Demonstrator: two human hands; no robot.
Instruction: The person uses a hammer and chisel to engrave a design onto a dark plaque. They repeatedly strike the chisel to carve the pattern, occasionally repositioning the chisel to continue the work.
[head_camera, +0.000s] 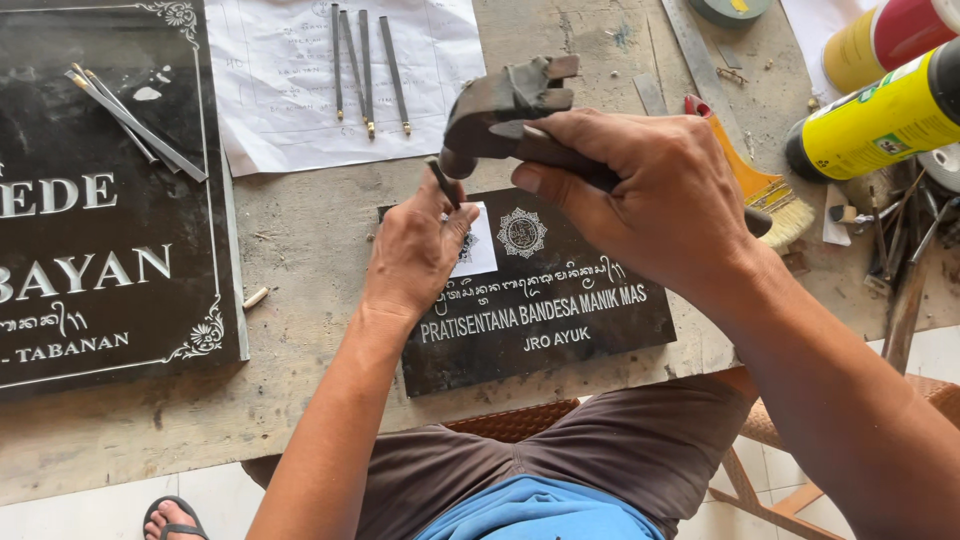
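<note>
My right hand (650, 195) grips the dark wooden handle of a worn claw hammer (505, 105), whose head hangs just above the top of a thin metal chisel (444, 183). My left hand (415, 250) pinches that chisel and holds it upright on a small black stone plaque (560, 320). The plaque lies on the workbench and bears white engraved lettering, a round ornament and a white paper patch next to the chisel tip.
A larger black engraved plaque (100, 260) lies at the left with several chisels (135, 125) on it. More chisels (365, 65) rest on a white paper sheet. A brush (760, 185), a steel ruler (700, 60) and spray cans (880, 120) sit at the right.
</note>
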